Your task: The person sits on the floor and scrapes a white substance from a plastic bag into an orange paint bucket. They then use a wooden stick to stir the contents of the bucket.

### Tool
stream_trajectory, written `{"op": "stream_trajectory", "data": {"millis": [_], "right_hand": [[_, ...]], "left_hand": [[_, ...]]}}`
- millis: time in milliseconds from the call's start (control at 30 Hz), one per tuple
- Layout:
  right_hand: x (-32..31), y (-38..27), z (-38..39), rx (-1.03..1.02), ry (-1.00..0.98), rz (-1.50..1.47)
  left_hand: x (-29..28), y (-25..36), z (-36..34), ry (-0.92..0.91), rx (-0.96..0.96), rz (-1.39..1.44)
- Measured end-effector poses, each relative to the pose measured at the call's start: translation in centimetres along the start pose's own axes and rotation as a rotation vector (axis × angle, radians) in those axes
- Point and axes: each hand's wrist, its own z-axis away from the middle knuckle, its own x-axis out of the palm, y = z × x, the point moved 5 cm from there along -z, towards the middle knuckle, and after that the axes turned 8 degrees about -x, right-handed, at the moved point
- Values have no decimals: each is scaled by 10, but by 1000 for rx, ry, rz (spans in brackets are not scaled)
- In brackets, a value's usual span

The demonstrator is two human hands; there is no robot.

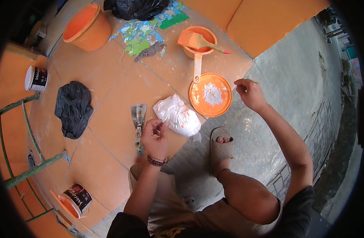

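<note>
My left hand [155, 139] is closed, its fingers curled beside a tied white plastic bag [176, 115] with orange smears. Whether it holds anything is hidden. Just left of that hand, putty knives [138, 123] with worn handles lie on the tiles. Right of the round orange lid [195, 105], my right hand [251, 94] hovers with fingertips pinched together; anything between them is too small to make out. A small heap of white powder [212, 94] rests on the lid. Beyond it stands an orange dipper [197, 67] with an orange-stained paintbrush [197, 41] laid across its rim.
An orange bucket [96, 33] stands far left, near scattered paint flakes [140, 37] and a black bag [136, 8]. Black cloth or plastic [73, 109] lies at left. Two paint tubs [37, 78] and a green metal frame [35, 172] line the left side. My sandalled foot [221, 146] is on concrete.
</note>
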Motion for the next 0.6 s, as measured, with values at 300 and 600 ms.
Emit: {"op": "stream_trajectory", "data": {"millis": [300,600], "right_hand": [[84,-44,47,114,-145,-387],[125,-74,73,-53,-232,-428]], "left_hand": [[73,15,-83,-396,423,-639],[58,11,-89,-236,331,-380]]}}
